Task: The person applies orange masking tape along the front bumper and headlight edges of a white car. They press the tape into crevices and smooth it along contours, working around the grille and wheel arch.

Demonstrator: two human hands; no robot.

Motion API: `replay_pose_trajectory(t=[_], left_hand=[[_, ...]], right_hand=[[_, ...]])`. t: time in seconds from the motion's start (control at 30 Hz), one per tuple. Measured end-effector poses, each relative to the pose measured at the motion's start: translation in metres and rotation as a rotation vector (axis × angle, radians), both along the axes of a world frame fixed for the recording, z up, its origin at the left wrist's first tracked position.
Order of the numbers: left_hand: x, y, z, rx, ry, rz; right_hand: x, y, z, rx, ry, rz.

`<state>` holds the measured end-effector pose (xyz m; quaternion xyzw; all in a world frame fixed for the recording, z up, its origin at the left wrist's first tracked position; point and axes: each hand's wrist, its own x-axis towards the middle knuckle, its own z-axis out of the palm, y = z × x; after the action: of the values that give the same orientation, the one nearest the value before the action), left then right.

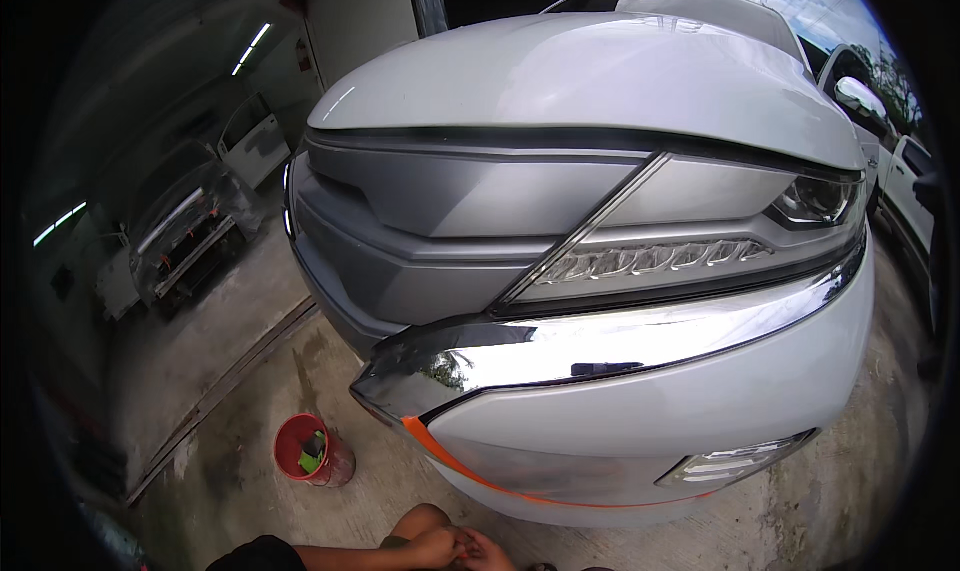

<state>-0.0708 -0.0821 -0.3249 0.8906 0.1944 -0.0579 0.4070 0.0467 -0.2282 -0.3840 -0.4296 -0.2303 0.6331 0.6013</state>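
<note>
At the lower edge, my left hand (437, 548) and my right hand (486, 552) meet in front of my bent knee (420, 519). The fingers of both are curled together at the tips; anything small between them cannot be made out. Just ahead of them is the white front bumper (590, 411) of a car. A strip of orange tape (450, 458) runs along the bumper's lower part, and below the chrome trim (640, 331) one patch looks dull and greyish. The fog lamp (735, 461) sits to the right.
A red bucket (345, 465) with a green and dark item (313, 454) inside stands on the concrete floor (240, 471) to the left. Beyond a floor channel (230, 386), a partly dismantled car (190, 226) stands in a dim garage. The white hood (600, 81) rises ahead.
</note>
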Motion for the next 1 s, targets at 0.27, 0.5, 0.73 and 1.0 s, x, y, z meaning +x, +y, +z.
replay_pose_trajectory(t=[0.27, 0.5, 0.73, 1.0], left_hand=[[-0.023, -0.026, 0.227, 0.005, 0.04, 0.181], [-0.032, -0.022, 0.407, -0.522, 0.156, 0.292], [-0.078, -0.015, 0.484, -0.661, -0.275, 0.406], [-0.264, 0.039, 0.51, -0.617, -0.158, 0.203]], right_hand=[[-0.009, -0.036, 0.224, -0.334, -0.09, -0.006], [-0.01, -0.046, 0.439, -0.178, -0.176, -0.115], [-0.066, -0.029, 0.535, 0.025, -0.968, -0.235], [-0.255, 0.002, 0.597, 0.005, -1.038, -0.171]])
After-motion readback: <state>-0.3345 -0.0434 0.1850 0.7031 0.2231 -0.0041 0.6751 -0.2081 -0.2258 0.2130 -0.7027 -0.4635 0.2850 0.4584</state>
